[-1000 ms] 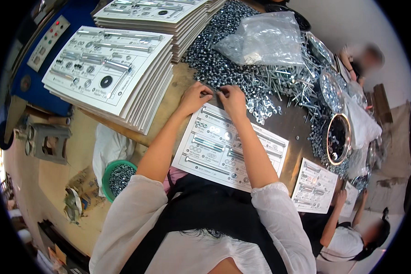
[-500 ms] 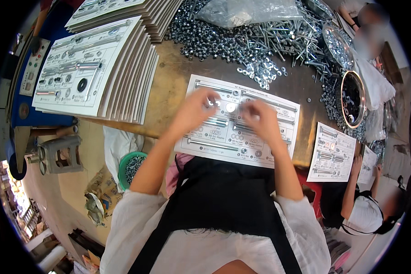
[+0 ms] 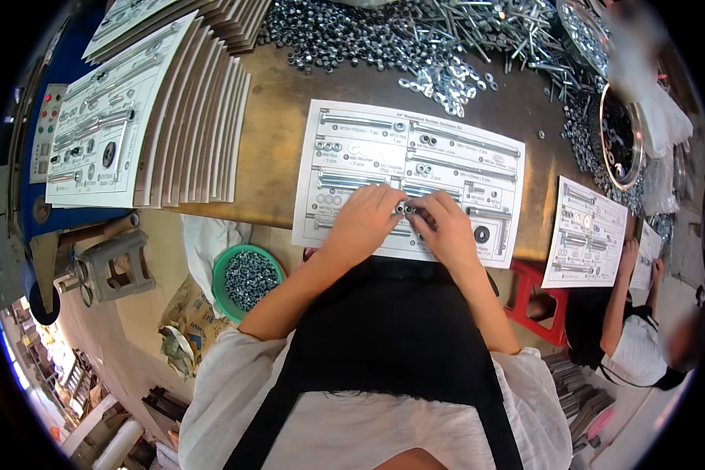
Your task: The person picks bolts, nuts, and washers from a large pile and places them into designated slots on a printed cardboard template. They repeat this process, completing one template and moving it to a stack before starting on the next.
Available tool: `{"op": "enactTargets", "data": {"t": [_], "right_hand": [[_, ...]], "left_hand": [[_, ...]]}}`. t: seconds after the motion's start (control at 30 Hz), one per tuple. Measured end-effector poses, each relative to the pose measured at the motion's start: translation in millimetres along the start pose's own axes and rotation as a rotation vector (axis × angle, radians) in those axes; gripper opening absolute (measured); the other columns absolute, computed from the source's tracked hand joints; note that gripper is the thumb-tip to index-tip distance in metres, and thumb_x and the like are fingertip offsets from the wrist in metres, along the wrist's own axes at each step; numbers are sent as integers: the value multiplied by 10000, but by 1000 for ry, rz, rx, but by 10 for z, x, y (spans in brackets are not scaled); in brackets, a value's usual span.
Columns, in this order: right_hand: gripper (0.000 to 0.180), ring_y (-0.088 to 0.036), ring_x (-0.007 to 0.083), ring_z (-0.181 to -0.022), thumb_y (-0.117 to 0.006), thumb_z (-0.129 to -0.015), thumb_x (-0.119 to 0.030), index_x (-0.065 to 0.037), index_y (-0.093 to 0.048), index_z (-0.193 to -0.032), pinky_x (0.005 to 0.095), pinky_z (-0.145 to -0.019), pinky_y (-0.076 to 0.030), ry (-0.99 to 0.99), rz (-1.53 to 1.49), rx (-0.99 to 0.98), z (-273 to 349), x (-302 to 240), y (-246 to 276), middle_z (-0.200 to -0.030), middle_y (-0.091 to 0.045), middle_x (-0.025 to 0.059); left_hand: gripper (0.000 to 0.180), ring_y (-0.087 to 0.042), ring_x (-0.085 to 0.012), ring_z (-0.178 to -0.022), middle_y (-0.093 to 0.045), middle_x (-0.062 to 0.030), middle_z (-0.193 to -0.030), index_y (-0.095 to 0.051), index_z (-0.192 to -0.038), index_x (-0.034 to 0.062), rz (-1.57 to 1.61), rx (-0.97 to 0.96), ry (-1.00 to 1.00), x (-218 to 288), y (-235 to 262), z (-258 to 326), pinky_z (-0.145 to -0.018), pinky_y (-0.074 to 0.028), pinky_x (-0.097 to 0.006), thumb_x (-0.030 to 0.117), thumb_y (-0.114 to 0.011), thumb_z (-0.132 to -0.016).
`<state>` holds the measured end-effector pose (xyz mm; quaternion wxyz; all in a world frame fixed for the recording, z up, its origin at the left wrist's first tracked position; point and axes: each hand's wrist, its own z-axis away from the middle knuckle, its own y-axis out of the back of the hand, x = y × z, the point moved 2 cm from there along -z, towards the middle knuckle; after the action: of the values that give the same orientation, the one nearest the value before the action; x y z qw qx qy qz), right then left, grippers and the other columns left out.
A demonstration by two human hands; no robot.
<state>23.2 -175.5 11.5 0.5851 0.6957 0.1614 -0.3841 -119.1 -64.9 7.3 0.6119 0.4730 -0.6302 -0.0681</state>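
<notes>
A white printed card lies on the table in front of me, with long silver bolts, small nuts and a black ring-shaped washer laid over its outlined spaces. Both hands work low on the card, near its middle, fingertips almost meeting. My left hand pinches small metal nuts at the tips of its fingers. From the other side my right hand closes its thumb and fingers on nuts of the same cluster. Fingers partly cover the nuts and the card beneath.
Stacked filled cards stand at the left. Heaped loose nuts and bolts spread along the far side. A green basin of small parts sits below at left. At right, another person's hands are beside a second card.
Both hands have come down from the card's upper part to its lower middle, and now meet over the nuts. The black washer on the card now shows. The whole view has shifted slightly.
</notes>
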Motion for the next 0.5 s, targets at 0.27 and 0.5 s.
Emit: {"op": "enactTargets", "data": {"t": [0.27, 0.5], "right_hand": [[153, -660, 302, -810, -638, -895, -61, -60, -730, -1016, 376, -724, -523, 241, -119, 324, -1265, -431, 189, -896, -683, 116], [69, -671, 307, -863, -632, -851, -100, -91, -663, -913, 410, -712, -559, 362, 313, 258, -2550, -113, -448, -932, -632, 103]], "left_hand": [[150, -649, -342, -794, -652, -153, -863, -698, -943, 26, -87, 566, 133, -1121, 879, -943, -708, -503, -414, 168, -677, -899], [221, -633, -340, -830, -628, -142, -893, -667, -991, 68, -314, 453, 285, -1525, 629, -1460, -747, -513, -436, 132, -762, -802]]}}
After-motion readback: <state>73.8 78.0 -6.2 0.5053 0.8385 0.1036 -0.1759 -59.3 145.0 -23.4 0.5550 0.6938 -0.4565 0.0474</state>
